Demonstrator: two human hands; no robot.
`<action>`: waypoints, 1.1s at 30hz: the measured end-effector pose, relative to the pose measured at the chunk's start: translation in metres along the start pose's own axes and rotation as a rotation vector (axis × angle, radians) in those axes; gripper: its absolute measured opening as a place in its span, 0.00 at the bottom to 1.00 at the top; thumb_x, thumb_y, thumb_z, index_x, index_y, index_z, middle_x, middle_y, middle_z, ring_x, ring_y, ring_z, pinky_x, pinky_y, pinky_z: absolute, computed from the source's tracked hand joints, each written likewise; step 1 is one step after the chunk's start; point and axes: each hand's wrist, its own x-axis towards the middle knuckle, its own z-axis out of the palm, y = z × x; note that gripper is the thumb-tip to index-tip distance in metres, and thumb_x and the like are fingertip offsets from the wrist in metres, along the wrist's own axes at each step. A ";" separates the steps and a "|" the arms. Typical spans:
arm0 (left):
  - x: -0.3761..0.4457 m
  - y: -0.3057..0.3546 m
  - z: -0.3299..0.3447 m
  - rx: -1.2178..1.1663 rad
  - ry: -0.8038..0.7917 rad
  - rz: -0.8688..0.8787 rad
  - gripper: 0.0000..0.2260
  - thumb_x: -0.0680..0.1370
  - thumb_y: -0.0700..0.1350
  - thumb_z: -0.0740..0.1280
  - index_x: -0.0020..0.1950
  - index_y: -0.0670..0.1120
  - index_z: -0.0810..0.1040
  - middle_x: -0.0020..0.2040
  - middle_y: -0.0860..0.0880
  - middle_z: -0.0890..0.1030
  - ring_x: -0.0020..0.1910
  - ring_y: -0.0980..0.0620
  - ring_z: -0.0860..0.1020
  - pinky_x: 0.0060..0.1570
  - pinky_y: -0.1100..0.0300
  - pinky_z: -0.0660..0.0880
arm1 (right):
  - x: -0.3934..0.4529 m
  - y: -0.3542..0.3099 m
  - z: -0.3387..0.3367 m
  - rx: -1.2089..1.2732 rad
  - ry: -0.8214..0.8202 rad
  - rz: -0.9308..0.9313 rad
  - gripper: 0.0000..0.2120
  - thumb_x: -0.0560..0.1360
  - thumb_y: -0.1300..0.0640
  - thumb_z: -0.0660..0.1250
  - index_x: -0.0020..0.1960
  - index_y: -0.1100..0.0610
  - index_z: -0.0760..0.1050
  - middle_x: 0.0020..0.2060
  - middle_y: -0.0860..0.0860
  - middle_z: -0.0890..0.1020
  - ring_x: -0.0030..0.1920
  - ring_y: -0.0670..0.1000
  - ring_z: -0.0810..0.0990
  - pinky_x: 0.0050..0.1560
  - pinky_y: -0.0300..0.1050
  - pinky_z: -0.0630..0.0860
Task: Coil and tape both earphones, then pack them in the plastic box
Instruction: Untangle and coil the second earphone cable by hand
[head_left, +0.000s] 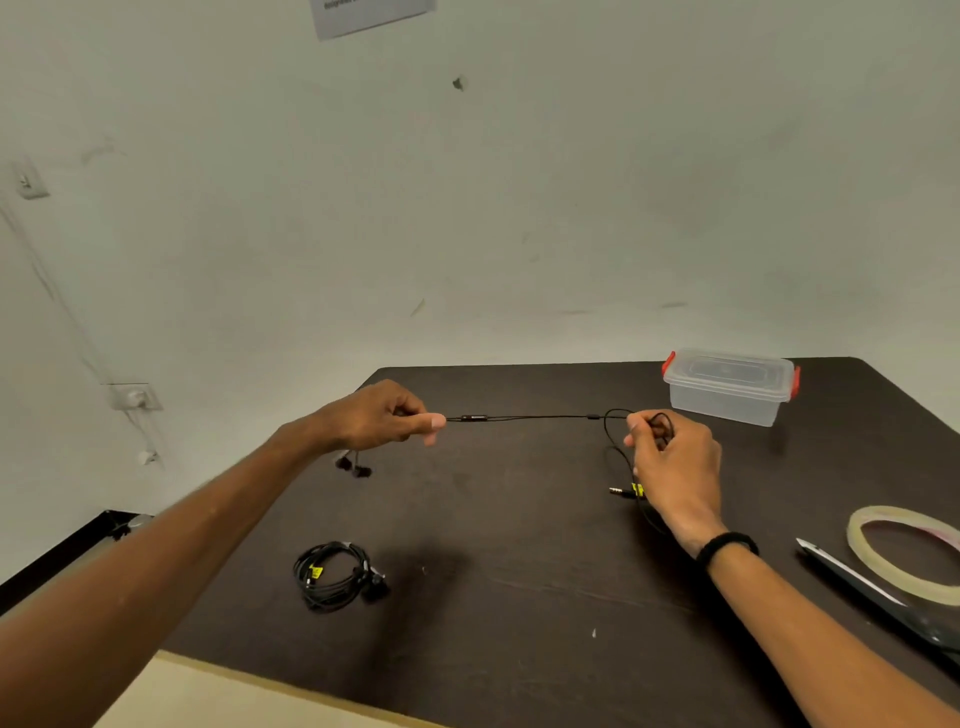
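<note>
1. Where the dark desk (519, 597) comes nearest the camera, a coiled earphone (335, 574) lies left of centre, bundled in black loops with a small yellow tag showing (no hand touches it).
2. At the near right edge a roll of clear tape (906, 553) lies flat, with scissors (883, 597) just beside it on its left, their tip pointing away from the camera.
3. Further back, both hands hold a second earphone (540, 417) above the desk, its cable stretched nearly straight between them.
4. The left hand (382, 415) has its fingers curled, pinching the cable between thumb and forefinger next to the inline remote; two earbuds (353, 465) hang below it.
5. The right hand (670, 457) has its fingers closed round a few loops of cable; the plug (623, 490), with a yellow tag, dangles just left of that wrist, which wears a black band (727, 545).
6. Farthest off, at the back right of the desk, stands the box (727, 387), clear plastic with red clips and its lid on, well apart from both earphones.
7. Behind the desk rises a pale wall (467, 208).
</note>
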 end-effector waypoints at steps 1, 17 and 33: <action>-0.003 -0.008 -0.002 0.000 0.015 -0.032 0.18 0.79 0.62 0.67 0.42 0.49 0.86 0.26 0.55 0.67 0.28 0.52 0.63 0.30 0.61 0.62 | 0.001 0.000 -0.001 -0.002 0.009 0.010 0.10 0.82 0.51 0.68 0.42 0.49 0.83 0.34 0.44 0.86 0.33 0.48 0.85 0.44 0.56 0.85; 0.025 -0.064 0.051 0.119 0.336 -0.287 0.18 0.83 0.49 0.69 0.33 0.47 0.76 0.29 0.48 0.77 0.32 0.46 0.79 0.34 0.57 0.70 | 0.004 -0.003 -0.007 -0.124 -0.335 -0.160 0.27 0.75 0.47 0.77 0.72 0.42 0.74 0.59 0.41 0.80 0.33 0.46 0.84 0.50 0.50 0.85; 0.063 0.070 0.161 0.294 0.093 0.184 0.21 0.78 0.61 0.71 0.70 0.57 0.78 0.69 0.53 0.76 0.71 0.47 0.70 0.71 0.45 0.69 | 0.027 0.020 -0.016 -0.015 -0.217 -0.068 0.11 0.75 0.59 0.77 0.57 0.51 0.84 0.46 0.46 0.88 0.44 0.42 0.87 0.52 0.42 0.85</action>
